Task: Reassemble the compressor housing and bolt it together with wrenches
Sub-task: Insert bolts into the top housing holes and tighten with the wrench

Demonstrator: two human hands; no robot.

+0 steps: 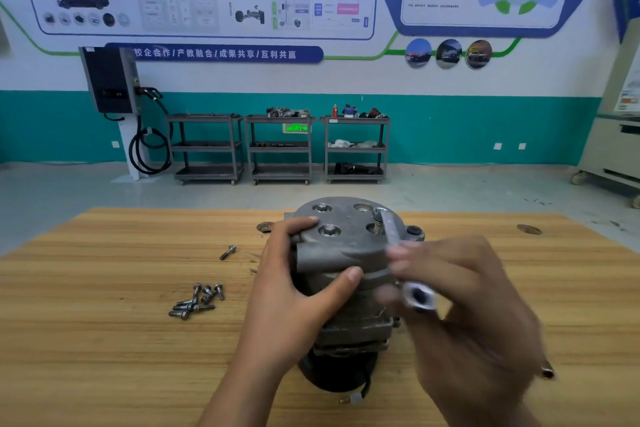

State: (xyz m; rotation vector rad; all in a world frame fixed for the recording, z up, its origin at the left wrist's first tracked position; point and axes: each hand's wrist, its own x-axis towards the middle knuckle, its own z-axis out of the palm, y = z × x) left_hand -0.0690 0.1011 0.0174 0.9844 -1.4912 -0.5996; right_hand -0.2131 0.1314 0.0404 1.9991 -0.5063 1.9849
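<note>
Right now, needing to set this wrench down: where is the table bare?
Bare wood on the table: near-left corner, this side of the bolt pile, and far right, beyond the right hand. Crowded between the bolt pile and the compressor, where the left hand grips.

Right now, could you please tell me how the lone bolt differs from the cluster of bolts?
The lone bolt lies by itself, farther back; the cluster of bolts lies nearer, several touching. The lone bolt slants one way; the cluster of bolts points several ways. Both rest loose on the table.
</note>
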